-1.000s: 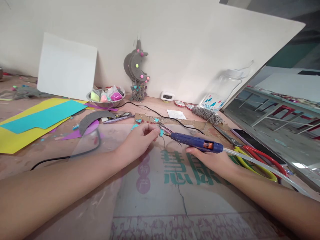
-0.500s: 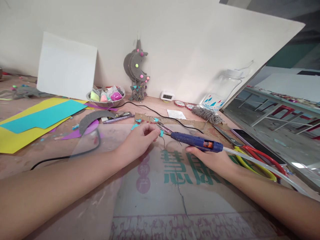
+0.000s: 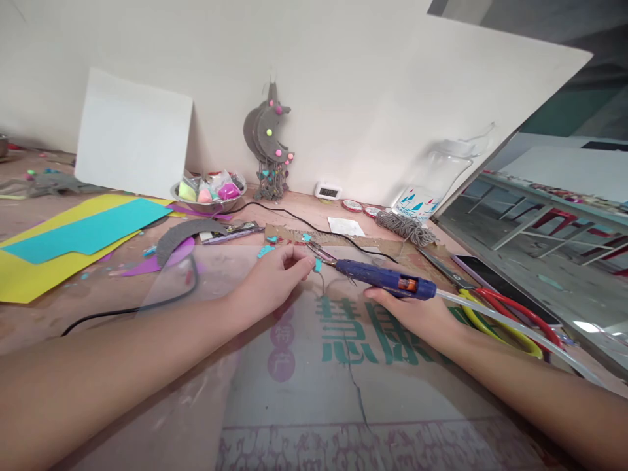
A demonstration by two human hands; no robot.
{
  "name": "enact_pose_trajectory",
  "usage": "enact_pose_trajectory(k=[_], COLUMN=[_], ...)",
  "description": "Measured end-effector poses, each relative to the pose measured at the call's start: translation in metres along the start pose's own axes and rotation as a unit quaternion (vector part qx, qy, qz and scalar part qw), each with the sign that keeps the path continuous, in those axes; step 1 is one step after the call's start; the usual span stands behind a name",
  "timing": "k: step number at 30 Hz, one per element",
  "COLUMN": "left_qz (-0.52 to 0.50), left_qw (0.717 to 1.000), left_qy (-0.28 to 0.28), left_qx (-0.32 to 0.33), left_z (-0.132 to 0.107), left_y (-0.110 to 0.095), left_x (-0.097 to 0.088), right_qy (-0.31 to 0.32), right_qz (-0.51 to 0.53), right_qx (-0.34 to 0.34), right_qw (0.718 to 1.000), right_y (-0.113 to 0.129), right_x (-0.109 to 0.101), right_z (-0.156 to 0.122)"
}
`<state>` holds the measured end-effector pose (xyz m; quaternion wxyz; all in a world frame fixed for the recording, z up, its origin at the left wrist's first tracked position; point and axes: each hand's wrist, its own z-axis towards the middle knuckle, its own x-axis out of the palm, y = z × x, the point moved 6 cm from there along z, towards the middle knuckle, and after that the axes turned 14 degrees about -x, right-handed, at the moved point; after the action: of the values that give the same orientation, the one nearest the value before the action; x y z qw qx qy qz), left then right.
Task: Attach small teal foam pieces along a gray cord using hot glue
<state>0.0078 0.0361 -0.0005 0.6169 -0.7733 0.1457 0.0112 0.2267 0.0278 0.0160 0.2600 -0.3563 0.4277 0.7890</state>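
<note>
In my right hand (image 3: pixel 407 302) is a blue hot glue gun (image 3: pixel 385 278), its nozzle pointing left and a clear glue stick (image 3: pixel 520 330) trailing from its back end. My left hand (image 3: pixel 279 278) is closed in a pinch just left of the nozzle. Between its fingertips and the nozzle shows a small turquoise piece (image 3: pixel 318 264), with a thin grey string hanging below. More turquoise scraps (image 3: pixel 265 250) lie beyond my left hand. Both forearms rest over a translucent plastic sheet (image 3: pixel 304 399) on printed board.
Scissors (image 3: pixel 510 314) and a phone (image 3: pixel 500 284) lie at right, near grey yarn (image 3: pixel 406 227) and a clear jar (image 3: pixel 432 180). A metal bowl (image 3: pixel 209 204) of clay packets stands behind; coloured paper (image 3: pixel 88 229) is at left. A grey moon ornament (image 3: pixel 267 134) hangs on the wall. A black cable (image 3: pixel 304 219) crosses the table.
My hands keep almost the same pose, with the glue gun's nozzle still at the turquoise piece. The whole view has shifted very slightly.
</note>
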Motion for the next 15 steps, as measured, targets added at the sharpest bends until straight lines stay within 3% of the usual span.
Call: enact_pose_trajectory(k=[8, 15], left_qz=[-0.038, -0.040], left_qw=[0.999, 0.999], left_qy=[0.012, -0.013], left_qx=[-0.029, 0.035], left_z=[0.002, 0.005], left_y=[0.005, -0.001], left_x=[0.003, 0.001], right_qy=[0.014, -0.012], right_qz=[0.005, 0.043], right_qx=[0.017, -0.033], right_qw=[1.000, 0.998], right_y=[0.004, 0.005], right_x=[-0.001, -0.031], right_z=[0.005, 0.027])
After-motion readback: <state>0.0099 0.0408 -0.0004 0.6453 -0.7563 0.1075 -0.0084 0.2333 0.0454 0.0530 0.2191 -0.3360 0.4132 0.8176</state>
